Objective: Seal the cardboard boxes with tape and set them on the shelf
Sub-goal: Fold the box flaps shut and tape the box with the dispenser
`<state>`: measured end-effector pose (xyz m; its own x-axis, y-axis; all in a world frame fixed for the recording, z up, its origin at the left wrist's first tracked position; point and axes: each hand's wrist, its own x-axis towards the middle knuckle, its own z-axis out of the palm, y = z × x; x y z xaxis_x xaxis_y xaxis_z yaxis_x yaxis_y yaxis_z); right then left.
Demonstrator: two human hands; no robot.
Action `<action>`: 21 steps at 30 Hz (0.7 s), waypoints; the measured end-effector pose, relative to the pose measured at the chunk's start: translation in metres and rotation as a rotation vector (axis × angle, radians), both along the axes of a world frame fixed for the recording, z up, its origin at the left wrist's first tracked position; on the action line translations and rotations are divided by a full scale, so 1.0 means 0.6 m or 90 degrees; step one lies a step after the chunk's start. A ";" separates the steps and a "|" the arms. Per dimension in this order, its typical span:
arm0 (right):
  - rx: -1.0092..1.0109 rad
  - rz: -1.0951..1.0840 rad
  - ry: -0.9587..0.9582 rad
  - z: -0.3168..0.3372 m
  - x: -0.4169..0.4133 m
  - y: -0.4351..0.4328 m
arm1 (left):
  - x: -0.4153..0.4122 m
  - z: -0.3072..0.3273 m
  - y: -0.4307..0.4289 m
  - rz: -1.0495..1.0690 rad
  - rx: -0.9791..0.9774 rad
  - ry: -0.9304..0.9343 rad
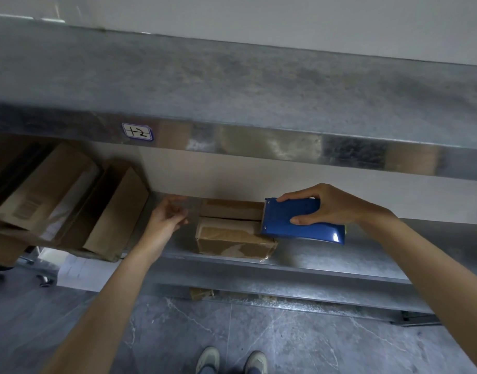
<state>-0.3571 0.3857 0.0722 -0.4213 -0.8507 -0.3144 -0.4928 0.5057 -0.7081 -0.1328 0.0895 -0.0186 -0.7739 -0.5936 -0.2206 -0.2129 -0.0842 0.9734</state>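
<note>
Two taped cardboard boxes lie on the lower metal shelf (326,261): a front box (232,240) and a second box (232,209) right behind it. My right hand (326,203) grips a blue tape dispenser (299,221) from above, holding it just over the right end of the front box. To the left of the boxes my left hand (167,215) hovers with fingers loosely curled, holding nothing.
An upper metal shelf (259,98) with a label (137,131) overhangs the space. Several larger flat cardboard boxes (70,201) lean at the left. Grey tiled floor (313,341), my shoes (232,360) and a wheeled cart base (43,279) lie below.
</note>
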 end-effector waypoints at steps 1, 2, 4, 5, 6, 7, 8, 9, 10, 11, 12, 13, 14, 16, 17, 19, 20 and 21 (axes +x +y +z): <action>0.002 0.002 0.002 0.000 -0.001 0.000 | 0.000 -0.002 0.000 -0.001 -0.008 -0.008; 0.003 0.003 0.003 0.001 -0.001 -0.001 | -0.001 -0.001 0.001 0.003 -0.015 -0.010; 0.004 0.006 0.002 0.002 0.000 -0.001 | -0.003 -0.002 0.002 0.014 -0.030 -0.011; 0.004 0.007 0.002 0.002 0.000 -0.001 | -0.004 -0.004 0.002 0.018 -0.045 -0.019; 0.003 0.009 0.004 0.003 0.001 -0.002 | -0.006 -0.007 0.003 0.023 -0.069 -0.032; 0.003 0.010 0.007 0.003 0.001 -0.003 | -0.008 -0.011 0.005 0.025 -0.105 -0.048; 0.002 0.009 0.008 0.003 0.002 -0.003 | -0.010 -0.016 0.009 0.022 -0.146 -0.064; 0.002 0.007 0.008 0.003 0.002 -0.003 | -0.013 -0.021 0.014 0.017 -0.189 -0.077; 0.002 0.004 0.007 0.002 0.003 -0.002 | -0.015 -0.026 0.021 0.013 -0.227 -0.084; 0.001 0.000 0.007 0.001 0.004 -0.001 | -0.017 -0.032 0.027 0.013 -0.256 -0.083; -0.001 -0.005 0.006 0.000 0.006 0.001 | -0.017 -0.038 0.033 0.018 -0.275 -0.077; -0.005 -0.010 0.005 0.000 0.008 0.003 | -0.018 -0.043 0.038 0.027 -0.289 -0.068; -0.007 -0.017 0.003 -0.002 0.009 0.005 | -0.018 -0.046 0.042 0.034 -0.301 -0.059; -0.012 -0.030 -0.004 -0.006 0.013 0.007 | -0.017 -0.051 0.047 0.038 -0.322 -0.040; -0.017 -0.036 -0.008 -0.008 0.014 0.009 | -0.017 -0.051 0.050 0.041 -0.328 -0.033; -0.026 -0.045 -0.012 -0.011 0.016 0.011 | -0.018 -0.050 0.056 0.067 -0.316 -0.034; -0.028 -0.047 -0.012 -0.011 0.017 0.012 | -0.018 -0.049 0.057 0.085 -0.303 -0.040; -0.029 -0.048 -0.010 -0.011 0.017 0.014 | -0.018 -0.049 0.056 0.098 -0.291 -0.050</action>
